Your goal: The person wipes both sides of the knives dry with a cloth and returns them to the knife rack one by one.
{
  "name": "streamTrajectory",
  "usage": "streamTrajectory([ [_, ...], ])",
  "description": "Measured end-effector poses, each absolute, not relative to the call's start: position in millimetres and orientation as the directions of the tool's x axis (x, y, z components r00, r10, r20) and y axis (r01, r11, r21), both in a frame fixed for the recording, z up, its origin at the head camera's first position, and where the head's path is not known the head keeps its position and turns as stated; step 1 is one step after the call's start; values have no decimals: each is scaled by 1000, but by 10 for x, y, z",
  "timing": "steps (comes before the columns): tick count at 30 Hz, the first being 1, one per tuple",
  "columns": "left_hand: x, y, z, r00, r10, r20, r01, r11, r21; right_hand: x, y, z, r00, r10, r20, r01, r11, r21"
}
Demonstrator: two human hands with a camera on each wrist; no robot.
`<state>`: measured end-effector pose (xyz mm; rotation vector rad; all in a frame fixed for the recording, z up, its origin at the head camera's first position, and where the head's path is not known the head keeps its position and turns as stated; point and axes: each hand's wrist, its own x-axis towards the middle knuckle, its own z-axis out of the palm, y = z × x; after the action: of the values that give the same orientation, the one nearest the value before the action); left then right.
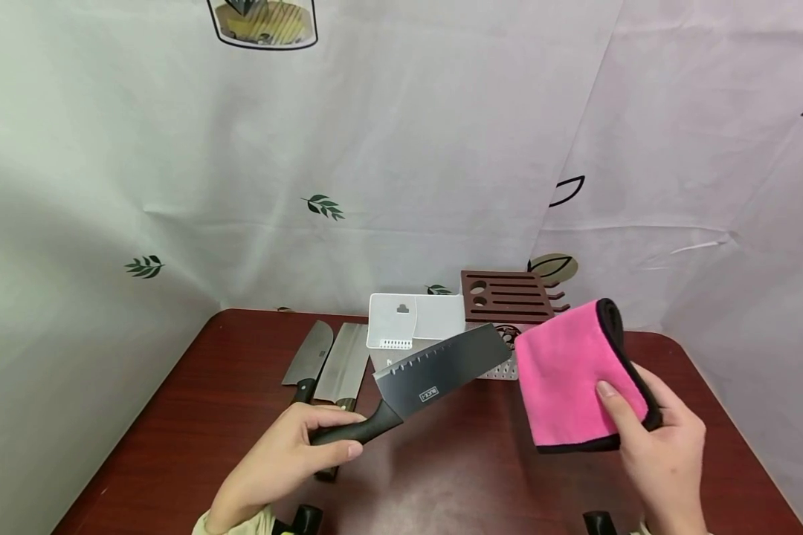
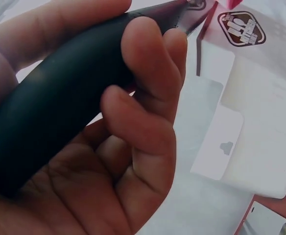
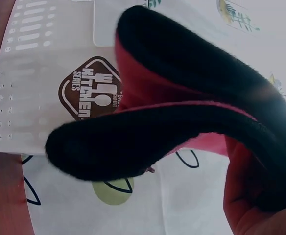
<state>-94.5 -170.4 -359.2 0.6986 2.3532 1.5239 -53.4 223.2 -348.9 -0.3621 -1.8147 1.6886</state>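
Pale printed backdrop (image 1: 408, 148); dark red surface (image 1: 181, 423) before it. Left to right: your left hand (image 1: 277, 453), thumb and fingers gripping a handle; beyond it, flat on the surface, one black-handled knife (image 1: 313, 353) and, just beside, one broad steel knife (image 1: 346, 364); one black knife (image 1: 442, 371), raised in your left hand, blade slanting up rightward; one white rack (image 1: 435, 316), brown slotted top, at the back; one folded pink cloth (image 1: 565, 383), black-edged, raised near the blade tip; your right hand (image 1: 665, 431), pinching that cloth.
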Motion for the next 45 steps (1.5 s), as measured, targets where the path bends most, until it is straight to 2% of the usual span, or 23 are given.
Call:
streamTrajectory([
  [4,-962,-1663,-3625,-842,535,74,293,337,895,-531,2186,-3508,-807,521,277,-143,282,-949],
  [8,-979,-1613,-3657,-832,550,68,289,326,900,-535,2144,-3549,-833,450,321,-141,387,-911],
  [12,-987,-1564,-3690,-829,557,48,268,320,909,-550,2119,-3602,-827,371,422,-193,516,-834],
  [15,-992,-1530,-3716,-823,566,46,268,315,910,-575,2120,-3645,-828,264,494,-270,585,-765],
  [21,-998,-1476,-3759,-812,580,62,285,302,910,-652,2107,-3728,-804,8,594,-470,603,-645],
  [26,-1005,-1443,-3789,-805,586,90,322,306,896,-697,2083,-3795,-786,-124,605,-533,631,-563],
  [35,-1010,-1418,-3803,-807,580,107,348,321,881,-704,2006,-3863,-783,-207,587,-525,726,-444],
  [43,-1006,-1393,-3821,-809,572,137,383,336,861,-723,1939,-3896,-731,-260,630,-576,730,-367],
  [45,-1006,-1386,-3818,-812,568,134,376,333,865,-725,1919,-3911,-739,-272,616,-573,735,-363],
])
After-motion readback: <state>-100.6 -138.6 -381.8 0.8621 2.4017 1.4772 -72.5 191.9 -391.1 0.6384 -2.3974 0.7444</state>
